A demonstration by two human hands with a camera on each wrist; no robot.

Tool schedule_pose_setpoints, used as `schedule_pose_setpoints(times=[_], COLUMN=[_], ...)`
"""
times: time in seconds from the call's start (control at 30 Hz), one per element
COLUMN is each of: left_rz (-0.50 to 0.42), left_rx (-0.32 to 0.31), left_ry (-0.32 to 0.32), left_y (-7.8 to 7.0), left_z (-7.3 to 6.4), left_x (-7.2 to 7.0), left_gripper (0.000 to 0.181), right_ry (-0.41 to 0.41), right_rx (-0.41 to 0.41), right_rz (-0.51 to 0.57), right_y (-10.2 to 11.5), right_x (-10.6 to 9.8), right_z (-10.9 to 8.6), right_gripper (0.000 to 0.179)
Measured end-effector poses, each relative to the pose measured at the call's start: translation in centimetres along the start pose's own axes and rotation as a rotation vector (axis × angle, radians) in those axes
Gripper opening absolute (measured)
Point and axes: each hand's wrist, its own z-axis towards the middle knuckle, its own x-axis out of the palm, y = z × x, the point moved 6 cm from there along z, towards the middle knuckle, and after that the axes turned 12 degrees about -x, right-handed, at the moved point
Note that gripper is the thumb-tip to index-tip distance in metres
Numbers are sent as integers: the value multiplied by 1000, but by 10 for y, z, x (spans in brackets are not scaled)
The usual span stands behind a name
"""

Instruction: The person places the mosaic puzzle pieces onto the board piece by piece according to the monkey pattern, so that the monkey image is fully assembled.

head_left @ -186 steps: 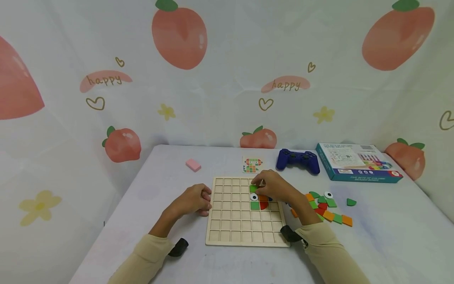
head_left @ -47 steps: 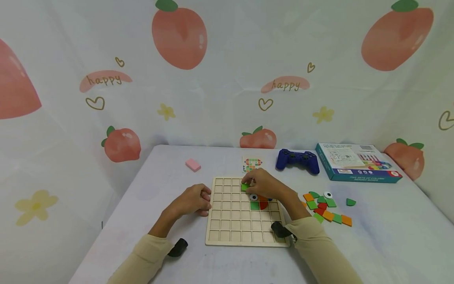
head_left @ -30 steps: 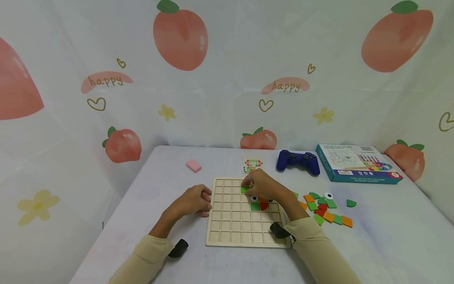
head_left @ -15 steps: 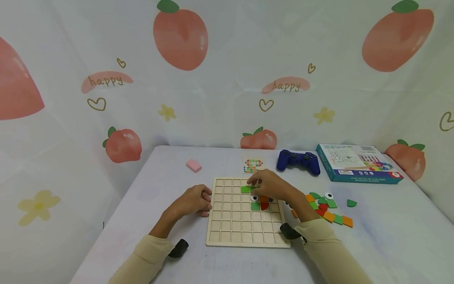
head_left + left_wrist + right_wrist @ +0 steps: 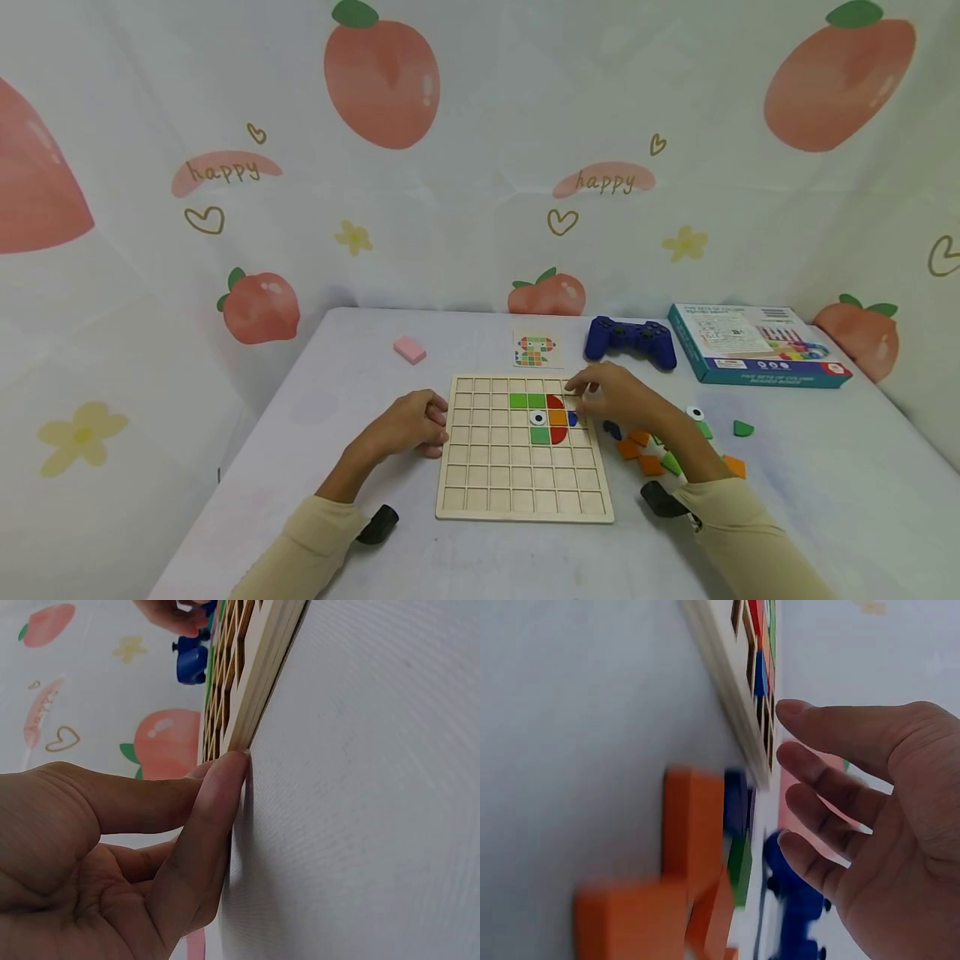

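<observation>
A wooden grid board [image 5: 501, 479] lies on the table. In its upper right cells are two green square tiles [image 5: 518, 401], two red quarter-round tiles [image 5: 558, 435], an eye tile [image 5: 537, 418], an orange square [image 5: 557, 417], a blue tile [image 5: 573, 418] and another green square [image 5: 540, 436]. My left hand [image 5: 411, 423] holds the board's left edge between thumb and fingers, as the left wrist view shows. Over the board's upper right edge hovers my right hand [image 5: 622, 398], fingers loosely bent and apart. The right wrist view shows nothing in that hand.
Loose orange tiles [image 5: 650, 465], a blue piece [image 5: 612, 430] and other colored tiles lie right of the board, partly hidden by the right forearm. Behind stand a pattern card [image 5: 537, 350], a blue game controller [image 5: 630, 338], a boxed set [image 5: 765, 343] and a pink block [image 5: 409, 350].
A green tile was shifted one cell left by my right hand, and a second green one now sits beside it. The right hand then moved right, off the tiles. My left hand stayed put.
</observation>
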Motion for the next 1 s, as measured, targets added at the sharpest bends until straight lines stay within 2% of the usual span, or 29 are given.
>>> schedule_pose_setpoints(times=[0.23, 0.5, 0.77, 1.0], left_rz=[7, 37, 35, 24], left_rx=[29, 25, 25, 22], left_ry=[-3, -19, -21, -17], left_y=[-1, -1, -1, 0], left_z=[-1, -2, -2, 0], left_x=[-1, -2, -2, -1], left_gripper=[41, 42, 42, 42], right_ry=[-10, -15, -5, -2], right_rx=[63, 102, 95, 137], right_rz=[-32, -20, -23, -26], right_y=[-14, -27, -34, -40], right_x=[-10, -15, -18, -20], right_z=[-23, -42, -50, -54], right_gripper=[33, 34, 35, 36])
